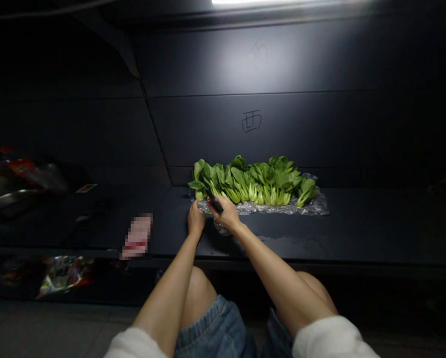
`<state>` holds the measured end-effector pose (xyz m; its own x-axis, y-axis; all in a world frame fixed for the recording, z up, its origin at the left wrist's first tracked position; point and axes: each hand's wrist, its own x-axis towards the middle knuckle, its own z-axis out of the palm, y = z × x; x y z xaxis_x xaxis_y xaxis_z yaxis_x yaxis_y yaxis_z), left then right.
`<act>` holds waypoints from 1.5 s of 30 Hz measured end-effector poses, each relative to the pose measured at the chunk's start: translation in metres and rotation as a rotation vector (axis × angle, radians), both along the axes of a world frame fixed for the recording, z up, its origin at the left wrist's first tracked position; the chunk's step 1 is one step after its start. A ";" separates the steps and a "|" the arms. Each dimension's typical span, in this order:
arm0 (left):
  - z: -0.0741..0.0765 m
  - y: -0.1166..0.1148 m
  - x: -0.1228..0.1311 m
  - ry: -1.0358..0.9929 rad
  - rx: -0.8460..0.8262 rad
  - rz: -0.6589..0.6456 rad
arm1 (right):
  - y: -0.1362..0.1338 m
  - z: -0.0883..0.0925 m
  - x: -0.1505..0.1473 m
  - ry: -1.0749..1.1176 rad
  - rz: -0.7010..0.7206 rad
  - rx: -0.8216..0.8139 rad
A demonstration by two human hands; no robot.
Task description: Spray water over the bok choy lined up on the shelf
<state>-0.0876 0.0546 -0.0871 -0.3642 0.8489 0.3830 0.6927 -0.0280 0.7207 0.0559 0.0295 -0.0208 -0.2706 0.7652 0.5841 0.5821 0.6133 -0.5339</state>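
A row of green bok choy (278,186) stands on a sheet of clear plastic film (314,205), leaves up against the dark back panel. My right hand (226,214) is closed around a slim black object (215,202), perhaps a handle; its far end is lost among the leaves. Close by on the left, my left hand (196,218) has its fingers curled at the base of the leftmost bok choy. What those fingers grip is hidden. Below my right wrist, a round clear thing (223,228) rests on the dark shelf (282,243), partly covered.
To the left on the shelf lie a blurred, pixelated pink item (137,236) and a small card (86,188). Blurred packages (25,174) stand farther left. A shiny packet (61,273) sits on a lower level. The shelf's front edge runs just above my knees.
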 end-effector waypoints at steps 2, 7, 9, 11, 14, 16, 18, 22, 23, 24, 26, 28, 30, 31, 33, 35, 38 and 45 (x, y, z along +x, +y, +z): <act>0.000 0.001 0.000 0.001 -0.016 0.005 | 0.001 -0.001 0.000 0.005 -0.002 0.006; 0.003 -0.001 0.001 -0.007 -0.038 -0.001 | 0.001 0.001 0.002 0.006 0.000 -0.005; 0.005 -0.002 0.002 -0.006 -0.042 -0.008 | 0.001 0.002 0.002 0.002 0.002 -0.015; 0.006 -0.003 0.002 -0.005 -0.052 -0.011 | 0.001 0.003 0.002 -0.001 0.007 -0.022; 0.006 -0.004 0.003 -0.004 -0.053 -0.004 | 0.001 0.003 0.003 0.007 -0.006 -0.026; 0.005 -0.004 0.003 -0.003 -0.037 -0.005 | 0.000 0.002 0.004 0.019 -0.043 -0.026; 0.003 -0.003 0.003 0.001 -0.024 -0.010 | 0.000 0.001 0.006 0.022 -0.091 -0.030; 0.001 -0.002 0.002 0.010 -0.025 -0.016 | 0.000 0.000 0.012 0.024 -0.152 -0.029; 0.001 -0.002 0.002 0.012 -0.025 -0.018 | 0.000 0.000 0.014 0.035 -0.154 -0.028; 0.001 -0.002 0.002 0.013 -0.026 -0.019 | 0.000 0.001 0.015 0.048 -0.152 -0.029; 0.002 -0.002 0.002 0.012 -0.027 -0.021 | 0.000 0.001 0.017 0.070 -0.133 -0.030; 0.002 -0.002 0.003 0.011 -0.031 -0.020 | 0.000 0.000 0.017 0.077 -0.107 -0.021; 0.003 -0.002 0.003 0.012 -0.040 -0.016 | 0.001 0.000 0.016 0.064 -0.083 -0.009; 0.003 -0.002 0.003 0.013 -0.045 -0.013 | 0.001 0.000 0.015 0.055 -0.073 -0.006; 0.004 -0.003 0.003 0.017 -0.053 -0.011 | 0.001 0.000 0.014 0.034 -0.051 -0.005; 0.006 -0.003 0.004 0.018 -0.065 -0.008 | 0.001 0.001 0.012 0.013 -0.032 -0.001; 0.009 -0.004 0.005 0.014 -0.088 -0.003 | 0.001 0.003 0.009 -0.022 -0.028 0.001; 0.011 -0.006 0.005 0.013 -0.102 -0.005 | 0.001 0.004 0.007 -0.014 -0.014 -0.015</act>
